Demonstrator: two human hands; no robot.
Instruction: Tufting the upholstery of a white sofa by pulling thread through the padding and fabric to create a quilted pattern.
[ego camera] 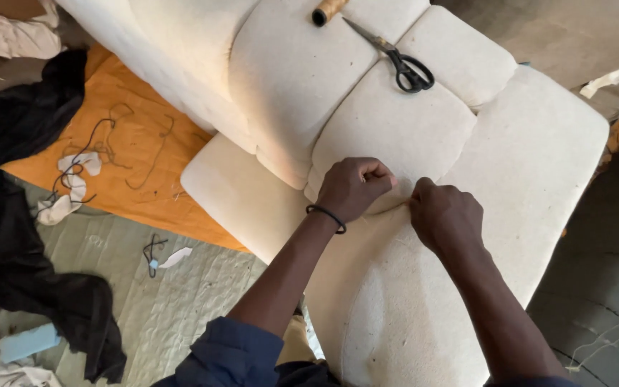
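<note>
Both fists, the left hand [352, 188] and right hand [444, 215], pinch a seam on the cream cushion [539, 158], scissors [395, 61] lying above.

The person wears dark navy blue sleeves pushed up above the elbows, leaving both forearms bare, and a thin black band [326, 217] circles the left wrist.

Matt, coarse cream cloth cushion [395, 129]; scissors [395, 61] seemingly metal, black handles.

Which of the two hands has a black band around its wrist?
The left hand, closed in a fist on the cream cushion. A thin black band circles its wrist; the right hand beside it has a bare wrist.
</note>
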